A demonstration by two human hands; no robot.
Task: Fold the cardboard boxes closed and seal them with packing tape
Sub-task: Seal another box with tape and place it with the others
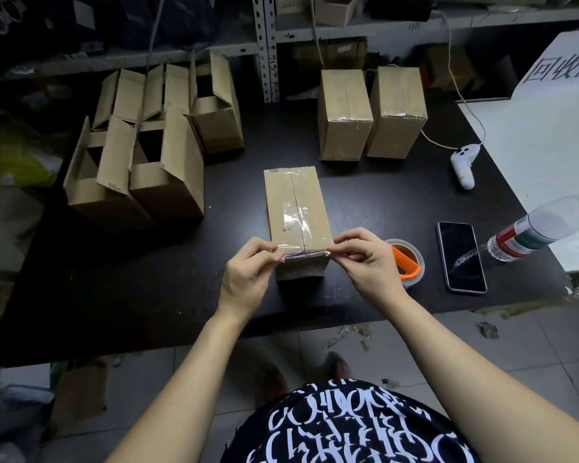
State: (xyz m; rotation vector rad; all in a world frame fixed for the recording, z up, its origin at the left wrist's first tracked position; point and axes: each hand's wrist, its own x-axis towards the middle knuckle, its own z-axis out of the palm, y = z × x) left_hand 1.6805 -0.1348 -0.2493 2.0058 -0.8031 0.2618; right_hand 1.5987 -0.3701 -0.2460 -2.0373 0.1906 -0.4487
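Two hands share one strip of clear packing tape (301,253), stretched across the near top edge of the closed cardboard box (296,208) that stands in the middle of the black table (147,295). The left hand (244,272) pinches the strip's left end between thumb and forefinger, and the right hand (368,259) pinches the right end the same way, its other fingers loosely curled. A lengthwise band of tape already covers the centre seam.

The main risk is probably the strip itself. If either pinch slackens, the film could curl back and stick to itself or to a fingertip. Pressed down unevenly, it may wrinkle or land askew, leaving the flap edge poorly bound. Pulling too hard to one side could drag the light box across the table. The tape roll (406,259) with its orange cutter sits just beside the right hand, where the wrist might knock it. Several open boxes (141,155) wait at the back left; two sealed boxes (371,111) stand at the back right.
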